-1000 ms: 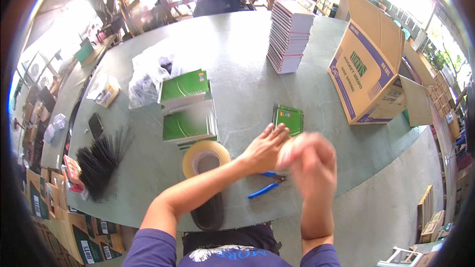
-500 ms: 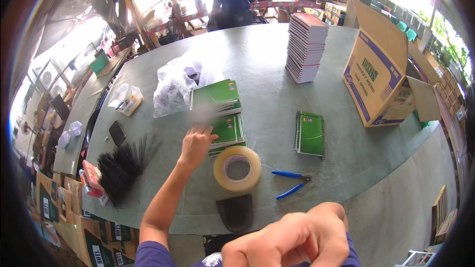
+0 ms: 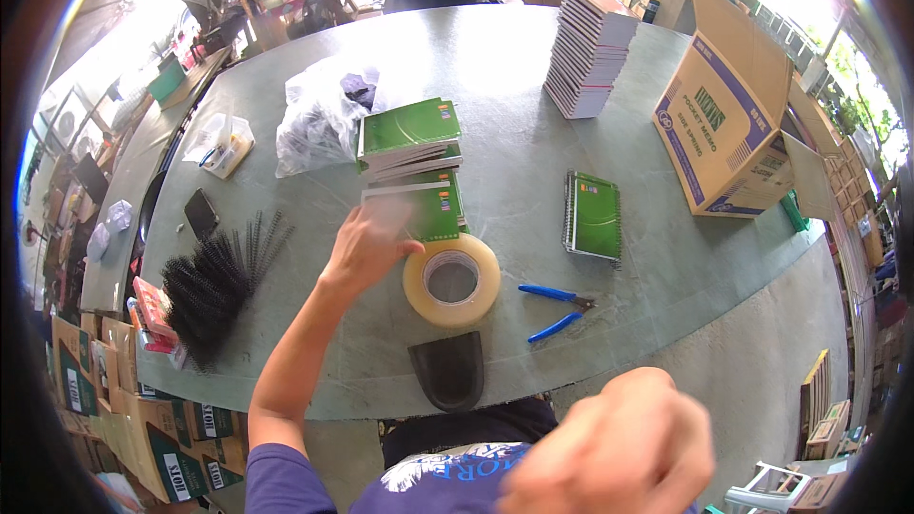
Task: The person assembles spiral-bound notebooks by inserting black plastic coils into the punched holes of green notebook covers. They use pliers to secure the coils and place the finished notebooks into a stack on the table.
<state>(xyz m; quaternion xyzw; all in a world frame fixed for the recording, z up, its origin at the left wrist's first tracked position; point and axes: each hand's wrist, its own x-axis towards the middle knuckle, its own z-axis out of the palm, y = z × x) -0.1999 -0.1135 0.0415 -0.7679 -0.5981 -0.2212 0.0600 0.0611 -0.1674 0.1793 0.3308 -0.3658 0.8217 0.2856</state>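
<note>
Left hand (image 3: pixel 362 246): shifted within the past second from the spiral-bound notebooks (image 3: pixel 592 216), toward the right edge of the table (image 3: pixel 514 162), leaving them unhandled; now at the green notebook stack (image 3: pixel 440 214), inward of the front edge; grip blurred, cannot tell. Right hand (image 3: pixel 614 447): curled, contents hidden.

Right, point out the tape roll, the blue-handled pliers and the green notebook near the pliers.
Tape roll (image 3: pixel 489 283): head view, right side of its ring.
Blue-handled pliers (image 3: pixel 550 292): head view, upper handle.
Green notebook (image 3: pixel 595 217): head view, middle of its cover.
</note>
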